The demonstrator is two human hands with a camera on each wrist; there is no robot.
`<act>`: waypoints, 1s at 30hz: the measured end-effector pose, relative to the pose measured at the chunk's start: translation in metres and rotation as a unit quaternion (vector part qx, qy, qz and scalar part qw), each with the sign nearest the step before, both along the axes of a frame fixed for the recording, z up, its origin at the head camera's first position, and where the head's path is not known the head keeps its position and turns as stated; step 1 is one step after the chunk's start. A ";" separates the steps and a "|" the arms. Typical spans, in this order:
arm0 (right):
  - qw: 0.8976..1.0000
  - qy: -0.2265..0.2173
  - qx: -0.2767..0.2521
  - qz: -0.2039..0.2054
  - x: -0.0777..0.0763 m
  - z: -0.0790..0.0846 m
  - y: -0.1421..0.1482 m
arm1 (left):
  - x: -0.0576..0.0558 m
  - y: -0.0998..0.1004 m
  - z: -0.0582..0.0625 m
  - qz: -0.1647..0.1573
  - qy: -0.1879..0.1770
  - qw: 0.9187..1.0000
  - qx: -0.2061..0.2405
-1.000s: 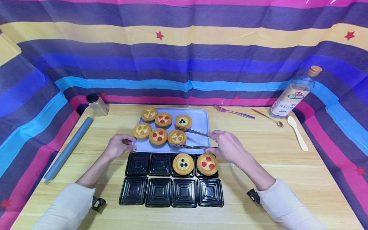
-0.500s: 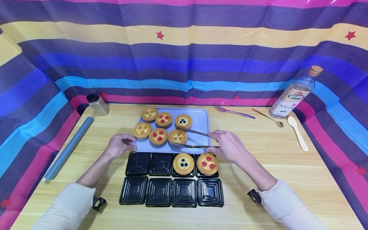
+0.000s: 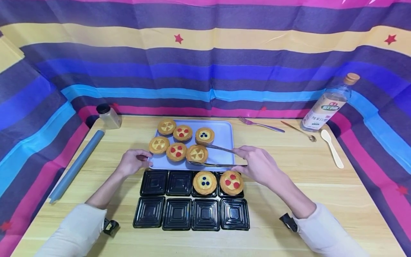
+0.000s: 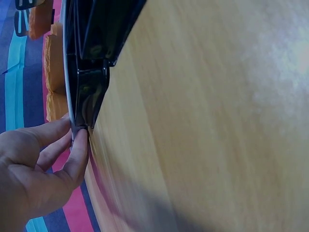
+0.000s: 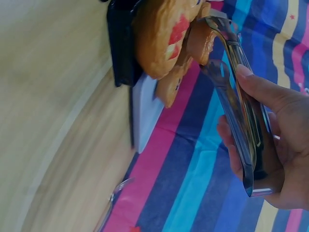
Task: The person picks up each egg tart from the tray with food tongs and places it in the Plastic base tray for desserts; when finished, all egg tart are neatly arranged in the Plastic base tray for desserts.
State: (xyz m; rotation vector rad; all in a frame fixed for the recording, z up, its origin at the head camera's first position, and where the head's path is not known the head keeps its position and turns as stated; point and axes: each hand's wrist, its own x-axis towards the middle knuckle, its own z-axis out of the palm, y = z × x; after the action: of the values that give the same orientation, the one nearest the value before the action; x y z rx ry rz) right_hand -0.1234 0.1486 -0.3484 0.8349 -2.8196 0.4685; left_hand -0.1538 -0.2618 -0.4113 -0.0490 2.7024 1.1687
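My right hand point(image 3: 258, 164) holds a pair of metal tongs point(image 5: 241, 116). In the head view the tong tips lie at either side of a tart with a wedge-patterned top point(image 3: 197, 154); whether they press on it I cannot tell. That tart sits at the front of a pale blue tray point(image 3: 221, 134), among several others topped with red, dark blue or wedge shapes. At the tray's front left corner my left hand point(image 3: 133, 163) pinches the rim between thumb and fingers, as the left wrist view shows point(image 4: 46, 166).
Two rows of black square plastic holders point(image 3: 178, 214) stand before the tray. A blueberry-topped tart point(image 3: 204, 183) and a red-topped tart point(image 3: 232, 183) sit in two of them. Around lie a grey-blue roll point(image 3: 77, 166), a jar point(image 3: 110, 117), a fork point(image 3: 261, 125), two spoons and a bottle point(image 3: 327, 107).
My right hand and forearm have shifted slightly to the right, and the tongs have turned a little with them. The left hand stays on the tray corner.
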 end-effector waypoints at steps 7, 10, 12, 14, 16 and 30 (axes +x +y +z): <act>1.000 -0.010 -0.006 0.013 0.010 0.006 -0.008 | 0.002 -0.001 0.000 -0.005 0.011 1.000 0.014; 1.000 -0.019 -0.009 0.013 0.014 0.008 -0.011 | 0.003 0.000 0.001 -0.010 0.017 1.000 0.019; 1.000 -0.018 -0.008 0.018 0.017 0.008 -0.013 | 0.002 0.000 0.001 -0.007 0.014 1.000 0.017; 1.000 -0.015 -0.005 0.025 0.020 0.008 -0.016 | 0.001 0.000 0.001 -0.003 0.008 1.000 0.011; 0.999 -0.011 -0.003 0.034 0.022 0.008 -0.018 | 0.001 0.000 0.000 -0.001 0.003 1.000 0.005; 0.996 0.018 0.005 0.088 0.032 -0.007 -0.033 | -0.001 0.000 0.002 0.003 -0.007 1.000 0.004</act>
State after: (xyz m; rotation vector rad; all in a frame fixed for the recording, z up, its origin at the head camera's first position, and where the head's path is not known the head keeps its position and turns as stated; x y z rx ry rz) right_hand -0.0911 0.1153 -0.3554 1.0878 -2.7304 0.4574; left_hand -0.1543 -0.2616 -0.4098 -0.0632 2.6859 1.1763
